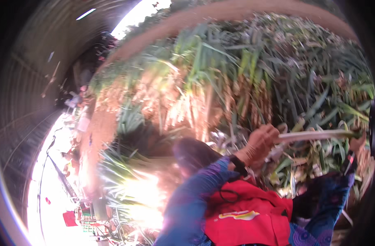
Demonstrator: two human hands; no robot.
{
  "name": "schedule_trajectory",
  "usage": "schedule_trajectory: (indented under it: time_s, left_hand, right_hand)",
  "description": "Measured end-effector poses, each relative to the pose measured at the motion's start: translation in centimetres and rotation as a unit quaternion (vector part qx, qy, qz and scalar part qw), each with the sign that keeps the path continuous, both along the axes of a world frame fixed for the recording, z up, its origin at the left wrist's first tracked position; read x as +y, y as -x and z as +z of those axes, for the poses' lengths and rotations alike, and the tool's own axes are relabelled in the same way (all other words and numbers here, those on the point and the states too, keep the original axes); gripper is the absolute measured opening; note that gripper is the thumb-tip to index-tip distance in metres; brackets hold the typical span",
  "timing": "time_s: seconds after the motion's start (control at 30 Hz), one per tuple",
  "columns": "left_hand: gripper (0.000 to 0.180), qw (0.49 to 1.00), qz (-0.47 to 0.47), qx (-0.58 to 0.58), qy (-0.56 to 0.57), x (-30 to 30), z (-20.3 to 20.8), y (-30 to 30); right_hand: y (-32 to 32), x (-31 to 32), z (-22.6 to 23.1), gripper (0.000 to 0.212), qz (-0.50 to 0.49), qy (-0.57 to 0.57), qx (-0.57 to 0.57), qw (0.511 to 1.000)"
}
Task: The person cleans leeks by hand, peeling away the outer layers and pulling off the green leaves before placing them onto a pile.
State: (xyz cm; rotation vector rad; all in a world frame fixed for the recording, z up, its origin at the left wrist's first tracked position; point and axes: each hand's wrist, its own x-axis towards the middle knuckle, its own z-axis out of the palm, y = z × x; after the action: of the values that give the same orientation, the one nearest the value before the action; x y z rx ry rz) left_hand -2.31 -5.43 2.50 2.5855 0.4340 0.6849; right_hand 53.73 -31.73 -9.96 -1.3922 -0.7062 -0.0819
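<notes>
A single leek (314,135), pale along its shaft and green at the far right, stretches nearly level between my two hands. The fingers of my left hand (259,139) are closed round its left end. At the green end, my right hand (356,143) is pinched on the leek, though the picture's dark rim hides part of it. Below the leek lie loose, stripped leaves (294,168). Beyond my hands stands a big heap of leeks (204,82) with brown, soil-covered root ends.
More leeks (130,192) lie in a bright bundle by my knee (195,153). My red apron (249,209) covers my lap. A curved, ribbed wall (23,102) rises on the left. A green crate (89,219) and a red object (70,218) are at lower left.
</notes>
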Motion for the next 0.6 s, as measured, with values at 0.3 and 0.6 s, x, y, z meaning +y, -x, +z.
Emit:
schedule_trajectory:
  time_s: [0.3,0.6]
  left_hand:
    - [0.029,0.959,-0.055,-0.036,0.277,-0.2,2.8,2.2]
    - [0.029,0.951,-0.120,0.034,0.284,-2.2,0.5,0.0]
  right_hand:
    - [12.8,7.5,13.8,0.051,0.292,-0.380,0.340,0.809]
    - [9.3,7.8,9.4,0.031,0.401,-0.378,0.281,0.786]
